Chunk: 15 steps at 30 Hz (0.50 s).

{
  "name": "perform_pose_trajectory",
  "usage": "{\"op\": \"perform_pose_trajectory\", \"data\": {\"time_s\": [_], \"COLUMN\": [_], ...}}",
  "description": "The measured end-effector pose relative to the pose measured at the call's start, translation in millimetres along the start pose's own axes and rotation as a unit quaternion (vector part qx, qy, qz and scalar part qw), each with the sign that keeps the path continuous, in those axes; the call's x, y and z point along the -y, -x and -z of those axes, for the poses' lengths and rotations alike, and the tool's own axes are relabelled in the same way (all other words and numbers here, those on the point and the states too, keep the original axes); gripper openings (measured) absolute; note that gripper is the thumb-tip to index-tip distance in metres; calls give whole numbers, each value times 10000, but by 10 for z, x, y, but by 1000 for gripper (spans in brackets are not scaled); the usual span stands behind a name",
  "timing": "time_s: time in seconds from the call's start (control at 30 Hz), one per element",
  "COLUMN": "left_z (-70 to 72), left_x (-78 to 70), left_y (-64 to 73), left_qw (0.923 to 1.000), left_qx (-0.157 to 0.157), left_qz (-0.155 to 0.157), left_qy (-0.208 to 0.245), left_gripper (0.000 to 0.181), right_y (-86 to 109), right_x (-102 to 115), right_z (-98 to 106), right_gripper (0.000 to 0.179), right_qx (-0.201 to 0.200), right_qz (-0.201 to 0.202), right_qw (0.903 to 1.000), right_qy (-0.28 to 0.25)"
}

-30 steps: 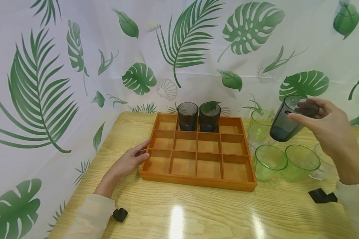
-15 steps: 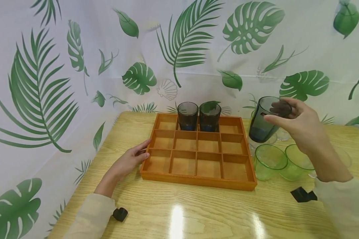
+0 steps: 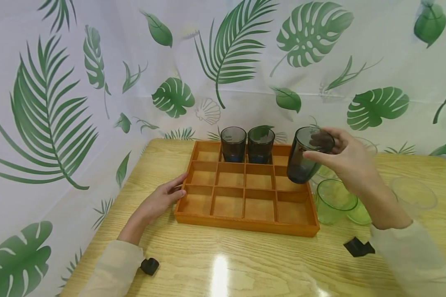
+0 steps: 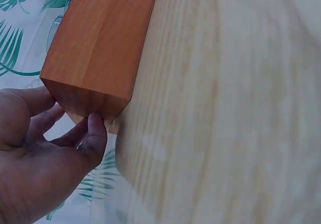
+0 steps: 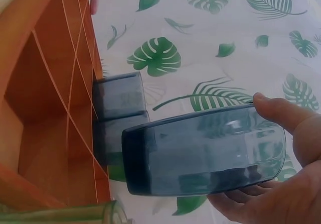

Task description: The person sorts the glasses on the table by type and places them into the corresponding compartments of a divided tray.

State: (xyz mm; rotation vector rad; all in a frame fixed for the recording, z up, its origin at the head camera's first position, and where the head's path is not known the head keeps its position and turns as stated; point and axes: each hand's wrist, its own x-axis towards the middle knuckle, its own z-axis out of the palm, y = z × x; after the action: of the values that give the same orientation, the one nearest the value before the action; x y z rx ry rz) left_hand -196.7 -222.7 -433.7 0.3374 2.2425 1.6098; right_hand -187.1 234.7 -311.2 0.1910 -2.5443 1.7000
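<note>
My right hand [image 3: 351, 161] grips a dark smoked-glass tumbler [image 3: 301, 163] near its rim, thumb on one side and fingers on the other. The tumbler tilts over the right end of a wooden compartment tray [image 3: 245, 227]. In the right wrist view the same tumbler [image 5: 200, 156] shows its thick dark base towards the tray [image 5: 45, 73]. Two more dark tumblers, a left one [image 3: 233, 144] and a right one [image 3: 260, 145], stand upright in the back row's middle compartments. My left hand [image 3: 160, 200] touches the tray's left side with its fingertips; in the left wrist view they rest against its end wall [image 4: 90, 101].
Right beside the tray stands a green glass [image 3: 334, 202], with a second green glass [image 3: 360, 213] partly behind my right wrist. A clear glass [image 3: 414, 192] is farther right. Behind the wooden table [image 3: 193, 260] hangs a leaf-print cloth [image 3: 245, 82].
My right hand has carried the dark tumbler leftward, from above the glasses to over the tray's right end, and slightly lower. The left hand and tray stay put.
</note>
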Motion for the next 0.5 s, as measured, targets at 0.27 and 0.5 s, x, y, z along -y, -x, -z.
{"op": "perform_pose_trajectory", "data": {"time_s": [0.27,0.5], "left_z": [-6,7], "left_x": [6,23], "left_y": [0,-3], "left_qw": [10000,10000], "left_qx": [-1,17], "left_qz": [-4,-18], "left_qy": [18,33], "left_gripper": [63,63], "right_y": [37,-14], "right_x": [52,91], "right_z": [-95,-62], "right_gripper": [84,99], "right_qx": [43,206], "right_qz": [-151,-421], "right_qw": [9998,9956], "right_qy": [129,810]}}
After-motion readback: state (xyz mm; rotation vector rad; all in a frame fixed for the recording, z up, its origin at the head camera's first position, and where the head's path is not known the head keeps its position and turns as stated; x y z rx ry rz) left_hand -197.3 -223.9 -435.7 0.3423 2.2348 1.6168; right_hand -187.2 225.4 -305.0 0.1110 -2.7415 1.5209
